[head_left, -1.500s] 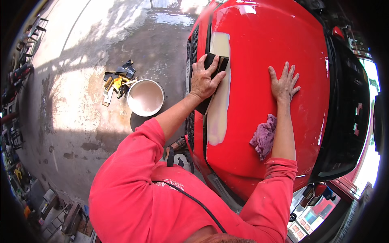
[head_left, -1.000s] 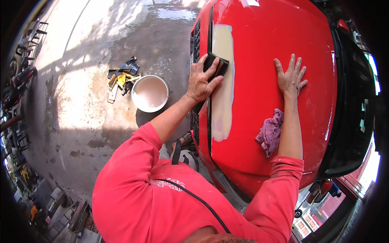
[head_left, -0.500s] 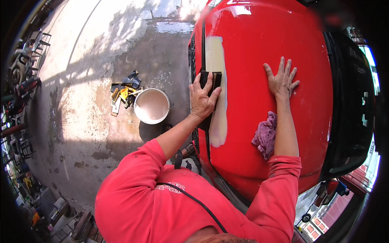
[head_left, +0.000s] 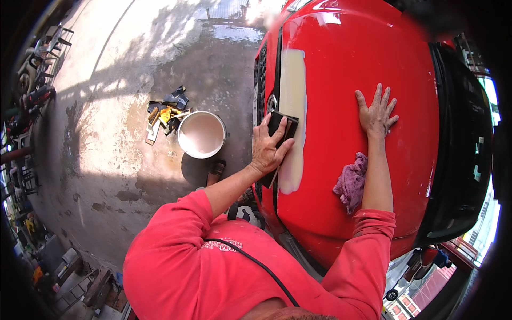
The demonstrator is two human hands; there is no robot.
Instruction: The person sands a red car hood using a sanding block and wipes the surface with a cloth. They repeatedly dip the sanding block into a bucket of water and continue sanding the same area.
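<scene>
My left hand is closed on a black sanding block. The block lies against the front edge of a red car hood, partly over a long strip of pale beige filler. Fingers spread, my right hand rests flat on the hood to the right of the strip and holds nothing. Beside my right forearm a crumpled purple cloth lies on the paint.
On the wet, stained concrete floor stands a white bucket of cloudy liquid. Next to it is a pile of black and yellow scraps and blocks. The dark windshield borders the hood on the right. Clutter lines the far left.
My left hand has drawn the sanding block nearer to me along the filler strip, and the block is more tilted. My right hand stays flat on the hood. The whole view has shifted slightly.
</scene>
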